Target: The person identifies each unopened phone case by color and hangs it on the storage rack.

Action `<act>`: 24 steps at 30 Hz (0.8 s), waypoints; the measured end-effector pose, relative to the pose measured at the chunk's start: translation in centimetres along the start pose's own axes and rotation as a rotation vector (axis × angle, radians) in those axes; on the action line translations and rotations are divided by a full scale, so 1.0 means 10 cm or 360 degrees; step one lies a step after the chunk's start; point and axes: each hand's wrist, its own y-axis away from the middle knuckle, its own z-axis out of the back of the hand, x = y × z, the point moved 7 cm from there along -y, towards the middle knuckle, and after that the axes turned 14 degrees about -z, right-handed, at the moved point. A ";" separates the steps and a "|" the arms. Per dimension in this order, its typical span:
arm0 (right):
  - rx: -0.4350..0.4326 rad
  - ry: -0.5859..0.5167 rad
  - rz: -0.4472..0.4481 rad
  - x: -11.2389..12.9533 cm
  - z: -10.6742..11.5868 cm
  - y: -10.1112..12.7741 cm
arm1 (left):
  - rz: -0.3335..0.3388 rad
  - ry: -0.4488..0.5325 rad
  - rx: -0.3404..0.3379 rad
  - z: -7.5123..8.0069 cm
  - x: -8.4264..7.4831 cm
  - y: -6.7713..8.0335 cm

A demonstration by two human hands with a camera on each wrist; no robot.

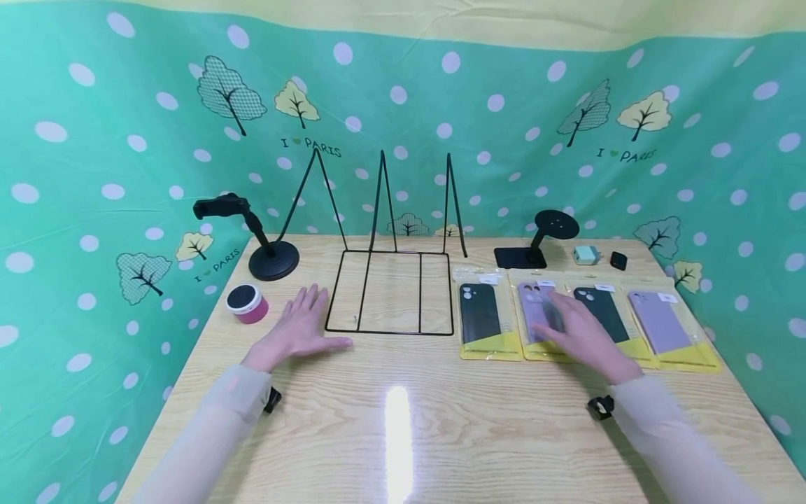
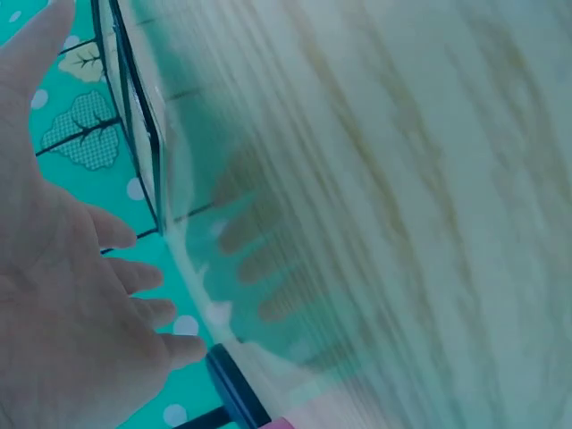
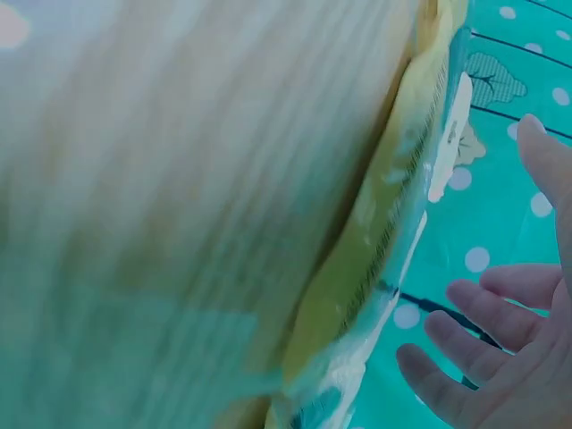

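Observation:
In the head view my left hand (image 1: pixel 296 332) is spread flat-fingered beside the front left corner of a black wire rack (image 1: pixel 390 332), holding nothing. My right hand (image 1: pixel 582 337) is over the row of packaged phone cases, its fingers loosely extended above a purple phone case (image 1: pixel 534 297); whether it touches the package cannot be told. A black phone case (image 1: pixel 480 315) lies to its left. Another black phone case (image 1: pixel 595 304) and a second purple phone case (image 1: pixel 660 322) are to its right. In the right wrist view the yellow-edged packaging (image 3: pixel 366 241) stands apart from the fingers.
Behind my left hand is a black stand (image 1: pixel 273 261) with a round base, and a pink jar (image 1: pixel 250 311) with a dark lid. At the back right are a black phone stand (image 1: pixel 521 257), a pale green charger plug (image 1: pixel 585 255) and a small black item (image 1: pixel 618 261). A patterned curtain (image 1: pixel 403 189) encloses the table.

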 end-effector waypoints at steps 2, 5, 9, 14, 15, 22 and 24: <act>-0.0006 -0.0002 -0.0010 0.02 -0.03 0.00 | 0.0010 0.0005 0.0008 -0.02 0.02 -0.02; -0.0007 -0.0008 -0.0024 0.04 -0.08 0.00 | 0.0018 0.0009 0.0017 -0.04 0.04 -0.03; -0.0020 -0.0011 -0.0030 0.10 -0.11 -0.02 | 0.0014 0.0020 0.0025 -0.07 0.05 -0.06; -0.0022 -0.0010 -0.0023 0.15 -0.13 -0.03 | 0.0030 0.0068 0.0041 -0.11 0.07 -0.10; -0.0013 -0.0008 -0.0028 0.16 -0.14 -0.03 | 0.0037 0.0078 0.0048 -0.12 0.08 -0.10; 0.0050 0.0000 -0.0064 0.20 -0.19 -0.04 | 0.0044 0.0018 0.0064 -0.15 0.12 -0.12; 0.0054 0.0002 -0.0060 0.22 -0.19 -0.04 | 0.0044 0.0007 0.0067 -0.15 0.11 -0.12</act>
